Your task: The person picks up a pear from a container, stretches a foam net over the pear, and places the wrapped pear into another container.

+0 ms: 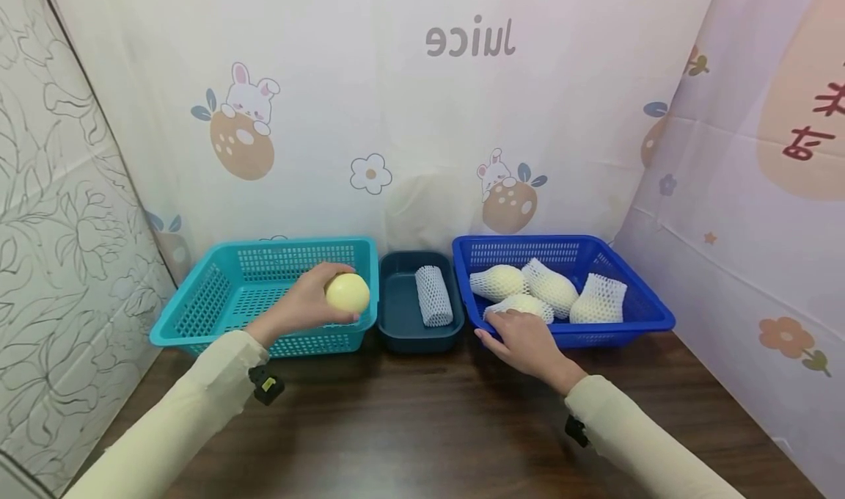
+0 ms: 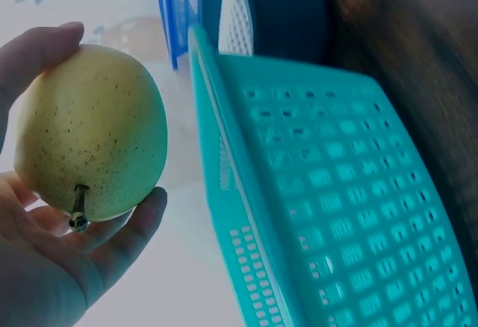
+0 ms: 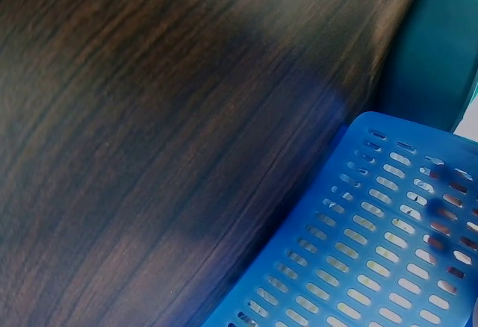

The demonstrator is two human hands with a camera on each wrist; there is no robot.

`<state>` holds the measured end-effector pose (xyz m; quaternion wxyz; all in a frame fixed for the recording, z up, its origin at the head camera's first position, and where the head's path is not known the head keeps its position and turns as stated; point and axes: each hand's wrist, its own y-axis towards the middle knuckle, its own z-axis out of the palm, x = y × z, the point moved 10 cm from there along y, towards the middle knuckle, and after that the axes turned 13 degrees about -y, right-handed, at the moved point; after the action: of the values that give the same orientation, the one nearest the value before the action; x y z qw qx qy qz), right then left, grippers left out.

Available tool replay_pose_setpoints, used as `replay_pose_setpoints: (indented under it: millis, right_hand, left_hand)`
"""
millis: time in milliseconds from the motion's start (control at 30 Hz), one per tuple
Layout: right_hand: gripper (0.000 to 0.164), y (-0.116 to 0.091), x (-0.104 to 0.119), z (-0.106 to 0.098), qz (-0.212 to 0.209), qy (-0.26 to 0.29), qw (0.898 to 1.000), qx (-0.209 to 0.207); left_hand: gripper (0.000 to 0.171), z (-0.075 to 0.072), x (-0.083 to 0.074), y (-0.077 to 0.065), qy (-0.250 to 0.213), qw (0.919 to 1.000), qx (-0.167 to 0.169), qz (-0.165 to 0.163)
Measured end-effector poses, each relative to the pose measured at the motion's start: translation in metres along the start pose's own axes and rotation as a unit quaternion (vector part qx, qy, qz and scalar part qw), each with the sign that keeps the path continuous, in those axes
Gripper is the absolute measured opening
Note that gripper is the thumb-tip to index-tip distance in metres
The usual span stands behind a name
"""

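Note:
In the head view my left hand (image 1: 306,301) holds a bare yellow pear (image 1: 348,293) above the right end of the teal basket (image 1: 264,345). The left wrist view shows the pear's (image 2: 93,129) speckled skin and short brown stem, with thumb and fingers around it. At the front left of the blue basket (image 1: 614,332) is my right hand (image 1: 528,345), its thumb spread to the left. Its fingers reach over the rim against a net-wrapped fruit (image 1: 521,306); their tips are hidden. The right wrist view mostly shows table and the blue basket's wall (image 3: 373,230).
Between the baskets stands a dark blue-grey tray (image 1: 399,334) with a white foam net sleeve (image 1: 433,297) in it. Other net-wrapped fruits (image 1: 553,291) lie in the blue basket. Behind the brown wooden table (image 1: 409,425) hangs a printed cloth (image 1: 422,117).

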<state>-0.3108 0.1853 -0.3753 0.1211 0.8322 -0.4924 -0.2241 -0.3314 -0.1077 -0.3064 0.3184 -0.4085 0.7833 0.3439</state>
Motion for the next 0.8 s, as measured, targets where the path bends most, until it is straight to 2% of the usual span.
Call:
replay_pose_setpoints:
  millis: [267,400,467,567,700,800]
  right_hand:
    - [0.026,0.001,-0.001,0.001,0.003,-0.001,1.0,0.008]
    - [0.03,0.001,-0.002,-0.002,0.015,0.017,1.0,0.008]
    - [0.035,0.002,0.001,-0.009,0.016,0.029,0.999,-0.012]
    - [0.047,0.004,0.015,-0.025,-0.007,0.046,0.996,-0.071]
    - [0.061,0.011,0.052,-0.051,-0.07,0.058,0.985,-0.146]
    - [0.067,0.018,0.08,-0.063,-0.11,0.069,0.977,-0.172]
  left_hand:
    - [0.072,0.022,-0.015,-0.001,-0.008,0.9993,0.025,0.028]
    - [0.071,0.034,-0.021,-0.001,-0.007,0.9985,0.034,0.041]
    - [0.07,0.041,-0.021,-0.001,-0.008,0.9984,0.04,0.039]
    - [0.07,0.05,-0.021,-0.003,-0.015,0.9981,0.05,0.034]
    - [0.07,0.061,-0.023,-0.003,-0.016,0.9971,0.062,0.042]
    - [0.07,0.071,-0.026,-0.001,-0.014,0.9961,0.07,0.051]
